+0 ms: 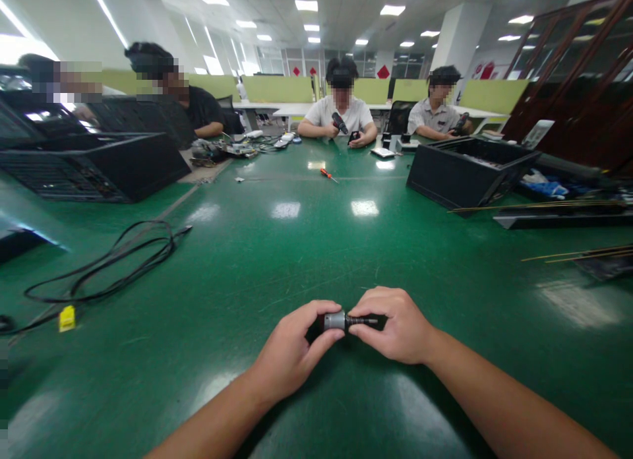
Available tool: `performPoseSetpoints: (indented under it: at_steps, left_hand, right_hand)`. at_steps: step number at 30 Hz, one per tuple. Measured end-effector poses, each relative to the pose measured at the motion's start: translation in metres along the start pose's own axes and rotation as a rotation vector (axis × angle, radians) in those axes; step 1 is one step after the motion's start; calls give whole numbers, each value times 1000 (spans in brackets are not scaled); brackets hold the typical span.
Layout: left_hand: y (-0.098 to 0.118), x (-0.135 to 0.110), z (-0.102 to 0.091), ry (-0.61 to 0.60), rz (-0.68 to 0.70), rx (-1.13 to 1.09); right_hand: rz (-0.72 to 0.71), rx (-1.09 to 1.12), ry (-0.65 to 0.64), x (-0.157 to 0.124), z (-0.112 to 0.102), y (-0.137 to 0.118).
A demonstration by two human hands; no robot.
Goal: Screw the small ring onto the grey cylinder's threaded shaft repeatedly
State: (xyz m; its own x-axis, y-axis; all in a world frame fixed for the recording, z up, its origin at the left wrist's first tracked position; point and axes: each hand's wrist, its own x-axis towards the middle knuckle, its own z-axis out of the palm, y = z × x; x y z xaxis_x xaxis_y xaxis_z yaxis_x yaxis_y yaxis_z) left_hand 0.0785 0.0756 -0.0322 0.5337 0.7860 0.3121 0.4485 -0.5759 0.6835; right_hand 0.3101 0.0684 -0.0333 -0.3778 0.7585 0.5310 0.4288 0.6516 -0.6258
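Metal cylinder (334,321), small and grey, is held between 2 hands low in the middle of the view, just over the green table (277,261). A thin dark shaft (363,321) comes out of its right end. The left hand (291,353) is closed on the cylinder, with the thumb on top and the fingers curled under it. The right hand (395,327) pinches the shaft with its fingertips. The 2 hands almost touch each other.

On the left, a black cable (123,261) lies in loops, with a yellow tag (66,318) near it. An orange screwdriver (328,175) lies far away on the table. A black case (465,169) stands on the right and another black case (99,165) on the left. 4 people sit at the far side.
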Motion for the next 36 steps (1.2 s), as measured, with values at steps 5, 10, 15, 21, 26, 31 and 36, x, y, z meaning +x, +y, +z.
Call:
performPoseSetpoints:
  at_steps: [5, 10, 15, 21, 26, 31, 36]
  left_hand:
    - [1, -1, 2, 30, 13, 14]
    - [2, -1, 3, 33, 6, 16]
    - [4, 1, 3, 29, -7, -3]
    - [1, -1, 4, 28, -3, -5]
    - [1, -2, 4, 29, -4, 2]
    - [2, -2, 4, 29, -10, 1]
    - [1, -1, 4, 38, 1, 5]
  right_hand:
    - [13, 23, -5, 0, 0, 0]
    - [26, 36, -10, 0, 0, 1]
    - [21, 31, -12, 0, 0, 1]
    - [22, 33, -14, 0, -1, 0]
    - [31, 39, -25, 0, -2, 0]
    - [26, 27, -24, 0, -2, 0]
    - [28, 37, -22, 0, -2, 0]
